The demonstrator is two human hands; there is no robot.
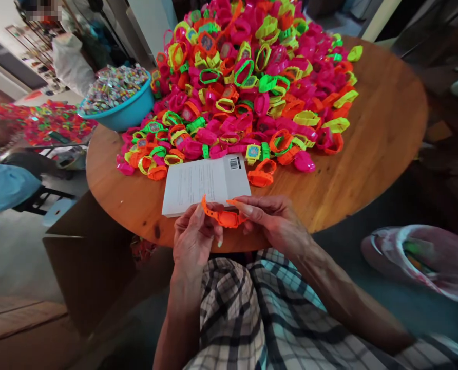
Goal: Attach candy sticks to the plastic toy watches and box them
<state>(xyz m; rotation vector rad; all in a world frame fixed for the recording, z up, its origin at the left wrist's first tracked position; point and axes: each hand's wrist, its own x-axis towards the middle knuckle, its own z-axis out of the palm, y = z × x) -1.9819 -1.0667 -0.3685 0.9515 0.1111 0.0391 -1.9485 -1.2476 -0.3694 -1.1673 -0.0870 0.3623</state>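
An orange toy watch (229, 219) is held between my two hands, just over the near edge of the round wooden table. My left hand (192, 236) pinches the strap end with the holes, which curls upward. Thumb and fingers of my right hand (275, 221) close on the other strap end, whose tip pokes up. Behind the watch lies a thick white book (206, 185) with a barcode at its far right corner. Beyond the book rises a large heap of toy watches (229, 103) in pink, orange, yellow and green, many with straps closed into loops.
On the table's left stands a blue basin (125, 110) full of small wrapped pieces. A lined bin (402, 257) is on the floor at right. Cardboard boxes (24, 329) stand at lower left. A person in a blue sleeve (9, 185) sits near another colourful heap (55, 121).
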